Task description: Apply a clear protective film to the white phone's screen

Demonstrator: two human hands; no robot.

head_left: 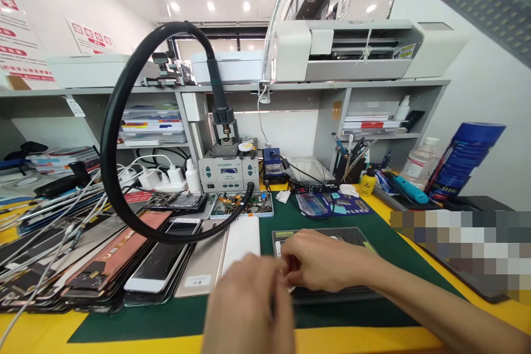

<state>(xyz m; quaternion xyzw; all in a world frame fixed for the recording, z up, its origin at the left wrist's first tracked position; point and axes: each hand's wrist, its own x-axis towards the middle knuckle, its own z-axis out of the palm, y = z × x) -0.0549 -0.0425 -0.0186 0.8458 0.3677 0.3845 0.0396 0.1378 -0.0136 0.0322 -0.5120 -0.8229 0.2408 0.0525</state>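
Note:
My right hand [321, 261] is closed over the dark textured work mat [352, 237], thumb and fingertips pressed together. Under it lies a white-edged flat thing [278, 248], mostly covered, so its kind does not show. Close by on the left, my left hand [251, 304] is smeared by motion, with its fingers curled in towards the right fingertips. What either hand pinches is hidden or too small to name.
Left of the hands lie a white flat panel [241, 240], a gold phone back [203, 260] and a stack topped by a white phone [164, 257]. A thick black hose [110, 138] loops above them from the hot-air station [228, 172]. A blue roll [468, 160] stands right.

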